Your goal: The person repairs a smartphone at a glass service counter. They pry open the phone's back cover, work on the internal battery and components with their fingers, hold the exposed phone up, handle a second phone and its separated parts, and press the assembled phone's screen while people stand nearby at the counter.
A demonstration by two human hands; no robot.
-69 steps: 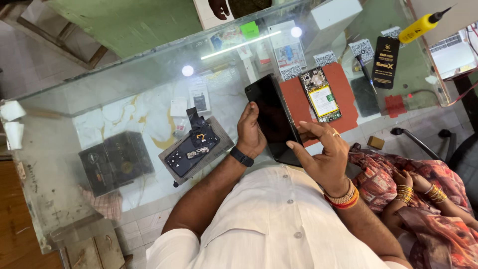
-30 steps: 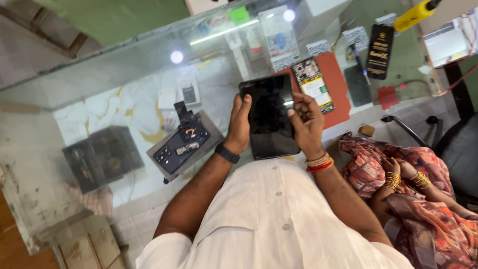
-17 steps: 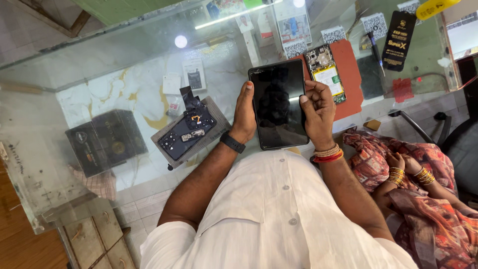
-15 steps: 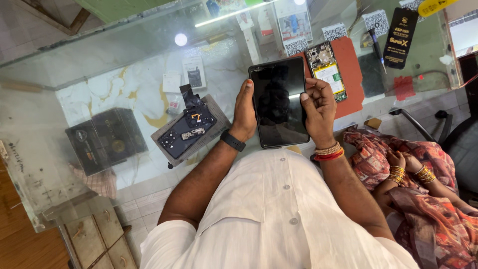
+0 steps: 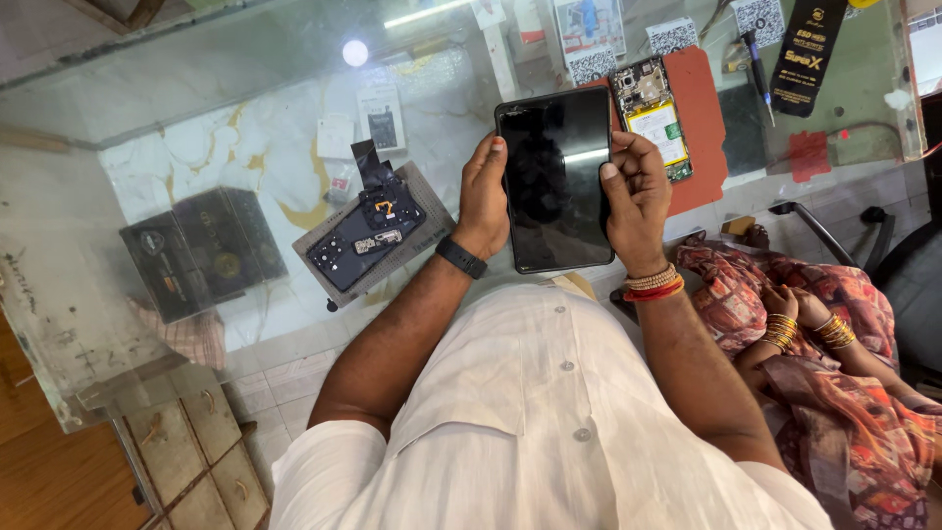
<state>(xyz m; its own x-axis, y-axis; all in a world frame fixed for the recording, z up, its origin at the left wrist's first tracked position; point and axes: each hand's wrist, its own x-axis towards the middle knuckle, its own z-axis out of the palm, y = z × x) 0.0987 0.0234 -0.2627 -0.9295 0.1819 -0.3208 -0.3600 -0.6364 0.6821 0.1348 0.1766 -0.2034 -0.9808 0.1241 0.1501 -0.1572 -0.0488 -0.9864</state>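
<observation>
Bright, even lighting; ceiling lamps glare off the glass desk (image 5: 245,108); edges bend slightly; focus stays sharp.

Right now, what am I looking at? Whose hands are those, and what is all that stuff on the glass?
The picture comes from a camera worn on a person's head, looking down at their own arms. The left hand and right hand each grip a side of a dark tablet with a blank screen. Below is a glass counter. On it lie an opened phone showing its insides on a red mat, a grey pad with phone parts and a dark box. At the right sits another person wearing bangles.
</observation>
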